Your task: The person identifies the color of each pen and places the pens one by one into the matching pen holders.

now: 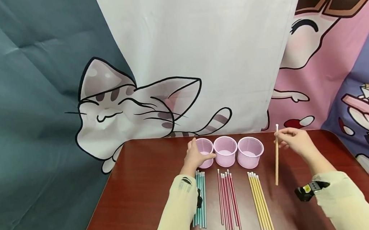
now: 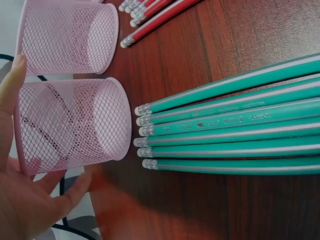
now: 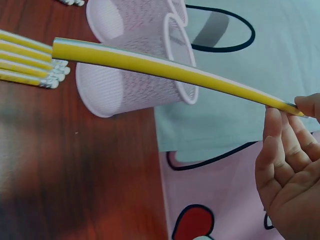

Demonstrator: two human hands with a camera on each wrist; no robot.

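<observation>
Observed the right hand (image 1: 294, 143) pinching a pencil (image 1: 277, 154) narrowly near its eraser end, almost upright over the worktop (image 1: 145, 190), right of the right cup (image 1: 250, 153). Noted the left hand (image 1: 195, 159) holding the left cup (image 2: 75, 122), fingers spread round it. Judge pencil light, stiff and smooth, liable to swivel in so high a pinch; advise taking hold nearer mid-shaft for firmer control.

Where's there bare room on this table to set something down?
Bare: the tabletop between the left sleeve and left edge; also right of the yellow pencils, partly under the right sleeve. Crowded: the middle, with green pencils, red pencils and three pink cups.
</observation>
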